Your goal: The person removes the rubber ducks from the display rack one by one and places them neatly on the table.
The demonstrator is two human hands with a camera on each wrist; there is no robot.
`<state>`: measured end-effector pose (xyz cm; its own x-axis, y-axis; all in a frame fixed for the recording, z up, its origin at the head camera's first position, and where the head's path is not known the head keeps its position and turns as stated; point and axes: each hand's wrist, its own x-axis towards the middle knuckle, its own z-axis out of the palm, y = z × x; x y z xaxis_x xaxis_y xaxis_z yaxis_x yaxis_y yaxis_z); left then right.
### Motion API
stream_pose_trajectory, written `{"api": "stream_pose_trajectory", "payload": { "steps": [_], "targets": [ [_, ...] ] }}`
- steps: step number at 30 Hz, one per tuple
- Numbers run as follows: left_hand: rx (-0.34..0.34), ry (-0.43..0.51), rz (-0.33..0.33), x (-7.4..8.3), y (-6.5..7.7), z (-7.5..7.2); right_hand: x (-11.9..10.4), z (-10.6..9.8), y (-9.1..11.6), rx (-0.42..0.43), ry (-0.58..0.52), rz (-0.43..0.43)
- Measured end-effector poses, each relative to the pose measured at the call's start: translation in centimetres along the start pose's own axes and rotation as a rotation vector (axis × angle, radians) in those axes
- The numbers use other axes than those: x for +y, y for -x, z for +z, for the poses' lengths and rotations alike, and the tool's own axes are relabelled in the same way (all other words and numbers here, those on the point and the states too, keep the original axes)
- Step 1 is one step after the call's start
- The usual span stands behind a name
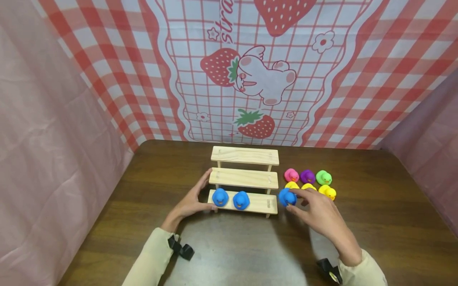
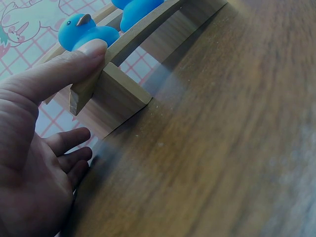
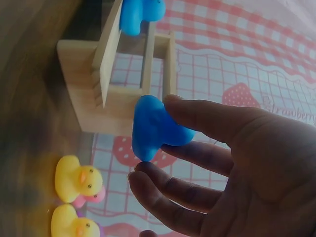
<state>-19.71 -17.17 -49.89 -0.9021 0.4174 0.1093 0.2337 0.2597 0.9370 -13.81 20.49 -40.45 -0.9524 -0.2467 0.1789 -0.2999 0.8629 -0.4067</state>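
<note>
A wooden three-step display stand is on the table, with two blue rubber ducks side by side on its lowest step. My left hand lies at the stand's left end. Its thumb touches the lowest step's end beside the left duck, and the other visible fingers stay loosely extended in the left wrist view. With thumb and fingers, my right hand pinches another blue rubber duck, just right of the lowest step. In the right wrist view that duck is raised off the table.
Right of the stand, pink, purple and green ducks form a back row. Yellow ducks sit in front of them, partly behind my right hand. A strawberry-print cloth hangs behind the brown table.
</note>
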Motion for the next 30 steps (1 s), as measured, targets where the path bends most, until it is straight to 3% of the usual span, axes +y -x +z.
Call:
{"api": "stream_pose_trajectory", "payload": {
  "steps": [20,30],
  "targets": [
    [-0.001,0.004,-0.009,0.2,-0.1,0.0,2.6,0.9,0.5,-0.055,0.016,0.031],
    [-0.001,0.011,-0.005,0.1,0.0,0.0,3.6,1.6,0.2,-0.126,-0.002,0.066]
  ]
}}
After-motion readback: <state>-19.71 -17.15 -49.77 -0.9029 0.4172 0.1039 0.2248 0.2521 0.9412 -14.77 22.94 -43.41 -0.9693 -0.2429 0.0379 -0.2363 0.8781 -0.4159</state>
